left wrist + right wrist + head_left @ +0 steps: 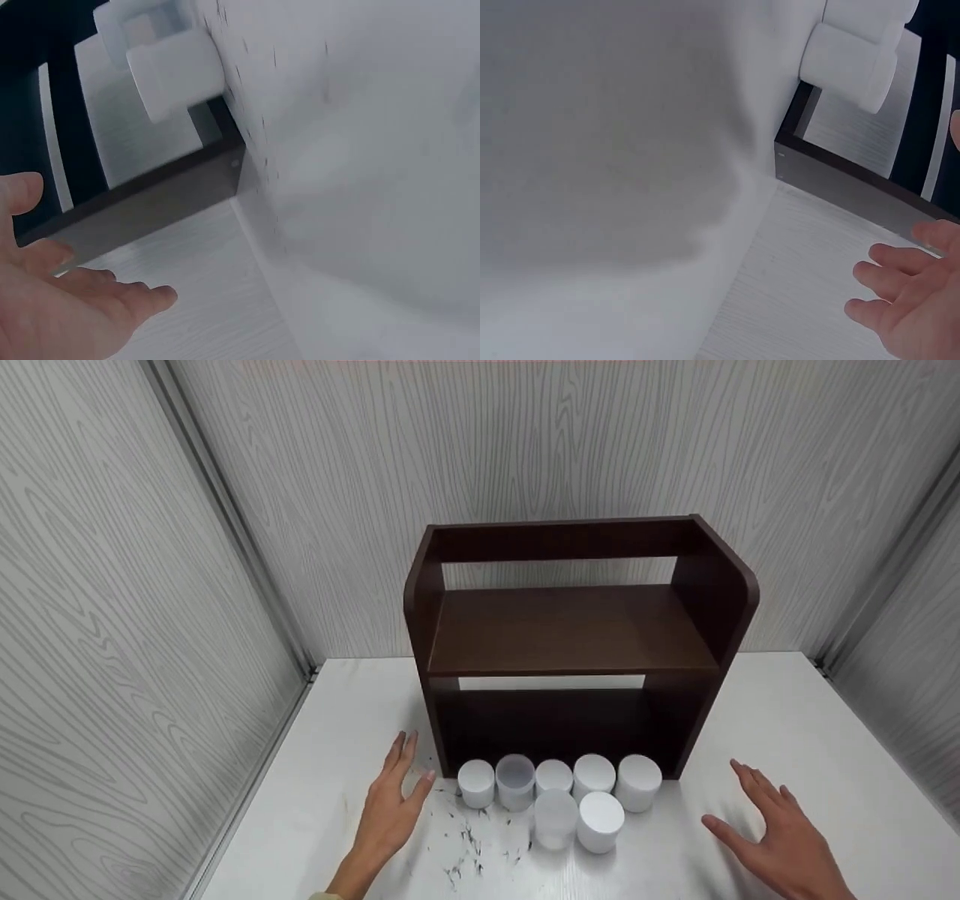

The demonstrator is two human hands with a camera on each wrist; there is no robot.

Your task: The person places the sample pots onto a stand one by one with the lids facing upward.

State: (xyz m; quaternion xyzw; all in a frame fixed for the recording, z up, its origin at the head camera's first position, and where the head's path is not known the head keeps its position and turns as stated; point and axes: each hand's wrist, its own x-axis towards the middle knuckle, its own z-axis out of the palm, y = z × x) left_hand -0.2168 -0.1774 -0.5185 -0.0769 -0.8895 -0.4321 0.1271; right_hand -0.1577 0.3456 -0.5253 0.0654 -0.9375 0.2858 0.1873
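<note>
Our left hand (388, 814) and right hand (787, 844), fingers spread and empty, flank seven containers (601, 823); we'd best grip them singly (they crowd together).

Jars (556, 816) obstructing lower compartment (551, 724), free room over upper shelf (574, 630)

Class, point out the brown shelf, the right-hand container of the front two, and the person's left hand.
Brown shelf (574, 630): head view, on its upper board.
Right-hand front container (601, 818): head view, on its round top.
Left hand (389, 811): head view, on its middle, between wrist and fingers.
</note>
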